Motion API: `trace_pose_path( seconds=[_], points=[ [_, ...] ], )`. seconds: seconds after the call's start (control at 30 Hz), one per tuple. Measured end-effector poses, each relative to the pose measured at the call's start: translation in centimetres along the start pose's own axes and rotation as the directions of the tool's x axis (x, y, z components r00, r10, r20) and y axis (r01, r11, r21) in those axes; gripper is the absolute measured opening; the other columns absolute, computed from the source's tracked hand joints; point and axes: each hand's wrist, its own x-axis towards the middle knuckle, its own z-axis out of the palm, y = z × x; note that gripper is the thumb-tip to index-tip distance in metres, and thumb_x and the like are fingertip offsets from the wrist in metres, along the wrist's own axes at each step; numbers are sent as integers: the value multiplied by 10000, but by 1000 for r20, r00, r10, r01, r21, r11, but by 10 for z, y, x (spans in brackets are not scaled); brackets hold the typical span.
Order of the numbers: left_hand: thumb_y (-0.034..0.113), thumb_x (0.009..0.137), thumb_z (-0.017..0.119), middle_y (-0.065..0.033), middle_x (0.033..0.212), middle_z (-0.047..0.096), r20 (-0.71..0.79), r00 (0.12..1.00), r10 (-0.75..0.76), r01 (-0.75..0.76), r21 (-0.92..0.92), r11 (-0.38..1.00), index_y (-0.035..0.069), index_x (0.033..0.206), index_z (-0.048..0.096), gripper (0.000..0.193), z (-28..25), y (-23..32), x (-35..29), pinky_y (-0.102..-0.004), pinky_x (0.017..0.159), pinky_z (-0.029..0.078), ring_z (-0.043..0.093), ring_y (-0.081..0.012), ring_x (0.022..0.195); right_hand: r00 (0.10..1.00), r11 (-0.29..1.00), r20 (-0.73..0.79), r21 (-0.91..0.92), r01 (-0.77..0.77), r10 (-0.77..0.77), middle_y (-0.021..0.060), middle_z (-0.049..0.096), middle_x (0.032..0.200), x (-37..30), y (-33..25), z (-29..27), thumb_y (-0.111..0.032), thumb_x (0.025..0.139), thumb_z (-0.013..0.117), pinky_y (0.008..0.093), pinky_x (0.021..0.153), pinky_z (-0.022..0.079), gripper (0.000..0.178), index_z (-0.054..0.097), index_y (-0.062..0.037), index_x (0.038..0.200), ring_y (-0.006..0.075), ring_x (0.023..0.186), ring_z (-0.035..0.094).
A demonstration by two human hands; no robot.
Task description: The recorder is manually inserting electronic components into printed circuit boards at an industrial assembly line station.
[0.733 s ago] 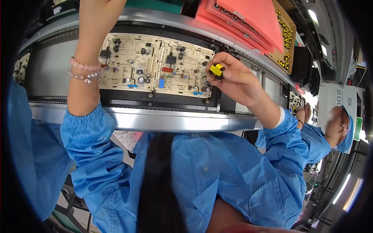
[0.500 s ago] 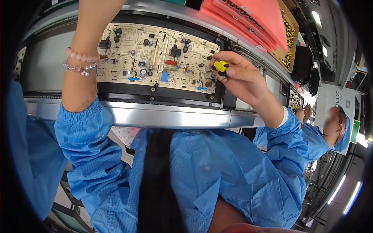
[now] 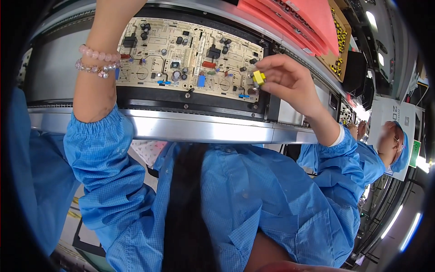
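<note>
My right hand (image 3: 290,83) pinches a small yellow-wrapped transformer (image 3: 258,78) between thumb and fingertips. The part is held at the right end of a pale circuit board (image 3: 156,53), in front of its right edge; I cannot tell whether it touches the board. Black capacitors, a red part (image 3: 209,65) and blue parts (image 3: 201,81) stand on the board. My left forearm (image 3: 95,97), with two beaded bracelets (image 3: 97,54), reaches across the board's left end. The left hand lies beyond the top edge of the picture.
A metal rail (image 3: 199,130) runs along the near side of the line. Behind the board stand stacked pink foam sheets (image 3: 312,22) and a cardboard box (image 3: 346,43) of yellow-and-black parts. A person in blue (image 3: 372,163) is at the far right; a blue sleeve (image 3: 38,177) shows at left.
The board appears slightly farther right and higher in view. My right hand has shifted right and turned the transformer in its fingertips. My left forearm still reaches out past the top edge.
</note>
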Motion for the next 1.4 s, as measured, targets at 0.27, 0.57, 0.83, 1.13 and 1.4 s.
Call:
trace_pose_path(
  seconds=[0.27, 0.57, 0.83, 1.13, 1.4],
  points=[
    [118, 788, 641, -142, 892, 691, -308, 865, 396, -449, -123, 885, 17, 880, 701, 149, -10, 17, -12, -357, 777, 499, 648, -287, 867, 786, 449, 547, -648, 615, -288, 49, 677, 1045, 46, -16, -8, 38, 722, 679, 375, 849, 485, 278, 662, -56, 984, 279, 995, 599],
    [121, 803, 629, -146, 876, 688, -313, 893, 322, -396, -211, 894, 11, 886, 699, 155, -19, 19, -25, -351, 742, 514, 664, -278, 834, 672, 385, 704, -569, 727, -229, 51, 652, 1083, 50, -8, -7, -4, 710, 672, 386, 813, 462, 274, 660, -78, 973, 276, 985, 578],
    [114, 805, 629, -139, 874, 688, -260, 929, 263, -342, -333, 879, 17, 889, 701, 148, -20, 13, -31, -343, 742, 513, 665, -274, 836, 885, 449, 424, -763, 464, -193, 73, 617, 1009, 26, -5, 15, -84, 733, 735, 370, 797, 463, 263, 655, -65, 983, 281, 937, 576],
    [115, 798, 628, -152, 896, 690, -272, 899, 345, -389, -129, 912, 10, 894, 703, 161, -10, 3, -32, -363, 764, 512, 663, -284, 861, 936, 464, 305, -813, 352, -176, 84, 610, 974, 16, 3, 27, -44, 713, 714, 375, 803, 492, 250, 641, -50, 952, 280, 939, 578],
    [125, 795, 617, -165, 876, 687, -233, 927, 295, -340, -186, 922, 5, 879, 704, 170, -13, 5, -35, -373, 747, 513, 663, -298, 835, 946, 498, 284, -804, 325, -159, 77, 609, 972, 13, 8, 28, -38, 711, 714, 376, 796, 494, 224, 647, -48, 925, 279, 931, 577]
  ],
)
